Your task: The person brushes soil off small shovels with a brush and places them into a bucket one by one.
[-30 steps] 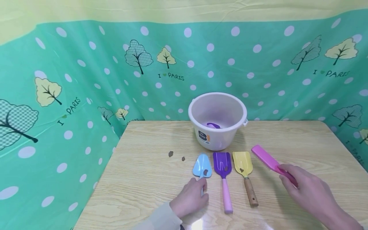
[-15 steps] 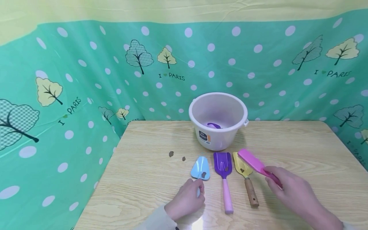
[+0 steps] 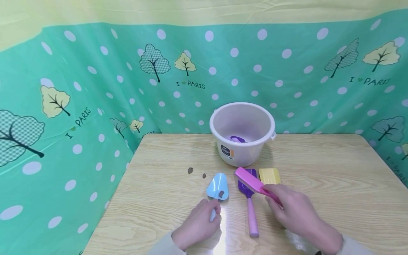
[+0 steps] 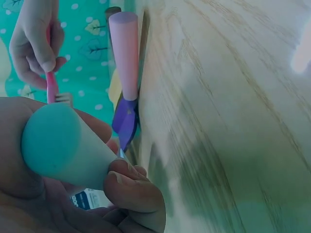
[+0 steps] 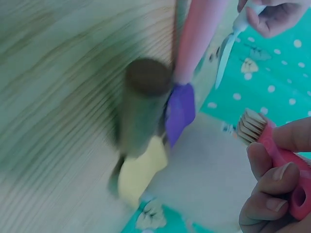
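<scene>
Blue shovel (image 3: 218,184), one of three, in left grip (image 3: 199,225); right grip (image 3: 294,209) clasps one brush (image 3: 250,179).

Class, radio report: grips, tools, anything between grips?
Left grip holds blue scoop, brown scrap on it. Right grip holds pink brush. Purple scoop lies between.

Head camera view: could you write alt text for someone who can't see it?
A person's right hand holds a pink brush over a pink-handled purple shovel, while the left hand grips a light-blue trowel carrying a brown scrap. A partly hidden yellow shovel and a pale bucket are nearby on a wood-grain table.
</scene>
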Demonstrator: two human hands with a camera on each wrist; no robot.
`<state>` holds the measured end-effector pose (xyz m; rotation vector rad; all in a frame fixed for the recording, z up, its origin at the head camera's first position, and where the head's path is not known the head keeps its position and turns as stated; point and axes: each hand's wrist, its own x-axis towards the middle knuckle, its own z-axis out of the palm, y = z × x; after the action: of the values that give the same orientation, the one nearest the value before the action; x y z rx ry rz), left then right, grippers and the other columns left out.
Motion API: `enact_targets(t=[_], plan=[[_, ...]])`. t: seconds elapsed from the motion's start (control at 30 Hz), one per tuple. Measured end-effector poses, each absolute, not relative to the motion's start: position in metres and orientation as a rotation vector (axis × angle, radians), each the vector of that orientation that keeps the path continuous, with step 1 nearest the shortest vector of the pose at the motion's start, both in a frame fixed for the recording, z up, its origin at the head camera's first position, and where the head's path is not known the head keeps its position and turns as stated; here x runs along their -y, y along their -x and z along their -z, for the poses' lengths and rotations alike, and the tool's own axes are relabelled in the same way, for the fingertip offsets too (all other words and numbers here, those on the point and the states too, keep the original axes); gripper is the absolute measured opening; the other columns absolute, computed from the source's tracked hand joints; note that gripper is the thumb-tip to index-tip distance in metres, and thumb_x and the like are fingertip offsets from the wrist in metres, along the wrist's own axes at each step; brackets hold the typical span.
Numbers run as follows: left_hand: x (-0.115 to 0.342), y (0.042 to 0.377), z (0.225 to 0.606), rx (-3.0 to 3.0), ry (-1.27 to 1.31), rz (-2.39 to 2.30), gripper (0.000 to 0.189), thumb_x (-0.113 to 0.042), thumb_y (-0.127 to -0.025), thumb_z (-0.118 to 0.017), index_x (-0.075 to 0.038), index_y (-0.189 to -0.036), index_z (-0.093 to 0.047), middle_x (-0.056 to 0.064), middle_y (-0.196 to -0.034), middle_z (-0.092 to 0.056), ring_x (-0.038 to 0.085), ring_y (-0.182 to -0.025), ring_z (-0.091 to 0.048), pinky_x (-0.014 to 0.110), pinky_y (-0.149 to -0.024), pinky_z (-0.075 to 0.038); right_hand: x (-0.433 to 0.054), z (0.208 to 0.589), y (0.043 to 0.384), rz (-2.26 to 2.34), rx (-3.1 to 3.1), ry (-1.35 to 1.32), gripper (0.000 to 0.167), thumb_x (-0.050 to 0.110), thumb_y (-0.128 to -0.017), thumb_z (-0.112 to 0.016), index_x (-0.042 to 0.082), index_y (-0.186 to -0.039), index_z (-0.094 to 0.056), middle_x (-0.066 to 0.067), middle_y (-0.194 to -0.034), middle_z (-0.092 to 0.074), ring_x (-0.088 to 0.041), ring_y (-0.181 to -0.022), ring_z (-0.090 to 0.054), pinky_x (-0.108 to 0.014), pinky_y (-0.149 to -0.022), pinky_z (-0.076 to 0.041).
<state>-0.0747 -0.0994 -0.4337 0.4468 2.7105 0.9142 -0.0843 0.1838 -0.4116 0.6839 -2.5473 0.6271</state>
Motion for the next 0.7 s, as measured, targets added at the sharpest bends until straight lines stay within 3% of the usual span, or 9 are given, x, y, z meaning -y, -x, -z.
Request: enact_targets(t=[0.17,0.4,0.7], plan=[[0.105,0.073,0.430,-2.697,-0.433,-0.933,0.017,-0.014,-0.082,-0.059,-0.019,-0.098,-0.056,-0.004,-0.080,-0.044,0.011,-0.066,-0.041,0.025,-0.052,-0.036,-0.165,0.412,0.087,-0.690,2.538,-0.752,0.032,0.010,-0.076,-0.076,0.017,-0.107,-0.068,0.013,-0.085,-0.063,0.005,-0.062,-0.045,-0.015,-0.052,-0.042],[0.111,0.072,0.428,-2.690,-0.444,-0.966,0.029,-0.012,-0.080,-0.060,-0.018,-0.108,-0.055,-0.004,-0.081,-0.045,0.011,-0.066,-0.042,0.024,-0.051,-0.038,-0.147,0.415,0.089,-0.691,2.554,-0.778,0.029,0.014,-0.078,-0.075,0.021,-0.105,-0.068,0.012,-0.091,-0.066,0.002,-0.070,-0.055,-0.021,-0.058,-0.049],[0.116,0.074,0.429,-2.688,-0.451,-1.067,0.043,-0.009,-0.079,-0.061,-0.010,-0.118,-0.043,0.002,-0.090,-0.050,0.012,-0.070,-0.047,0.024,-0.053,-0.042,-0.136,0.420,0.089,-0.683,2.595,-0.794,0.031,0.013,-0.078,-0.074,0.018,-0.107,-0.068,0.010,-0.085,-0.064,0.002,-0.063,-0.049,-0.017,-0.052,-0.043]])
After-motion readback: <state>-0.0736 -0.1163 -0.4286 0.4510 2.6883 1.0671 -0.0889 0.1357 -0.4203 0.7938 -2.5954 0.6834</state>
